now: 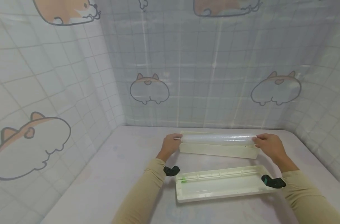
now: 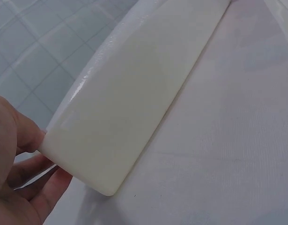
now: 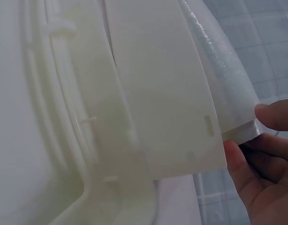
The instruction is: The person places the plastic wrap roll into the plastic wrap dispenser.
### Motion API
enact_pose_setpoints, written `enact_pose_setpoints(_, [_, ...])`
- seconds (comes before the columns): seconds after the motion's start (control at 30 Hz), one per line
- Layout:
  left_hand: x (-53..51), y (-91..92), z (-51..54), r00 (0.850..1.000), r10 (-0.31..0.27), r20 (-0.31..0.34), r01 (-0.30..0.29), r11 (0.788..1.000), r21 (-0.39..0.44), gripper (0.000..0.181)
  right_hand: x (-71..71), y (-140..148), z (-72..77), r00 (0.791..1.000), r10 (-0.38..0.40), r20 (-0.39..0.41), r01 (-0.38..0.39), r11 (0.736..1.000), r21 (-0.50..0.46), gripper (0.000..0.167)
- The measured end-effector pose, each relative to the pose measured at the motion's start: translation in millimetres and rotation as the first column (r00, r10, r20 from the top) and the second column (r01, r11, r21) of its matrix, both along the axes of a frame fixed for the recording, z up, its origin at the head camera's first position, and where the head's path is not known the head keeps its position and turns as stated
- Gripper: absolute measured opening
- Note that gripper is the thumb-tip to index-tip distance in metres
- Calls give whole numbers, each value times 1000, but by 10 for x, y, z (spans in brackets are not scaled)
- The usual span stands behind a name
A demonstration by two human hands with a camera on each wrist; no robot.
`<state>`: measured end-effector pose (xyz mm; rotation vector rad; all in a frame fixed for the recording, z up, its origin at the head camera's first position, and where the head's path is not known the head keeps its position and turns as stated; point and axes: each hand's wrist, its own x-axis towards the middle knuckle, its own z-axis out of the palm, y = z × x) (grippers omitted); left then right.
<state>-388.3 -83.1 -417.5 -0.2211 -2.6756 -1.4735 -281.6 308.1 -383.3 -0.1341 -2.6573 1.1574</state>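
A shiny, translucent roll of plastic wrap [image 1: 220, 137] lies lengthwise in a long cream-white box [image 1: 214, 150] towards the back of the table. At the left end, my left hand [image 1: 170, 145] grips the box corner, thumb near the top and fingers at the end wall; the left wrist view hides their tips. My right hand [image 3: 270, 164] pinches the roll's right end, its thumb on the film and fingers below. In the right wrist view, the roll's end sticks out past the box wall.
In front of the box lies a shallow cream-white tray-like cover [image 1: 223, 196] with a ribbed inner edge and a small green piece [image 1: 183, 180]. Patterned curtains [image 1: 209, 62] stand behind and beside the pale table [image 1: 125, 174].
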Motion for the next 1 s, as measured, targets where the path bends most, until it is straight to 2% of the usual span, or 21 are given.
enact_pose_setpoints(0.5, [-9,2,-44,1000,1,-31,-1,1000,-8,36,-40,22,24,999,18,37,-23,991,134,56])
enact_pose_setpoints(0.7, [9,9,-12,1000,0,-25,0,1000,22,35,-50,34,46,999,14,45,-20,989,147,55])
enact_pose_setpoints(1.0, [-34,-29,-90,999,-25,-26,26,998,53,32,-47,15,35,999,-1,45,-5,990,143,52])
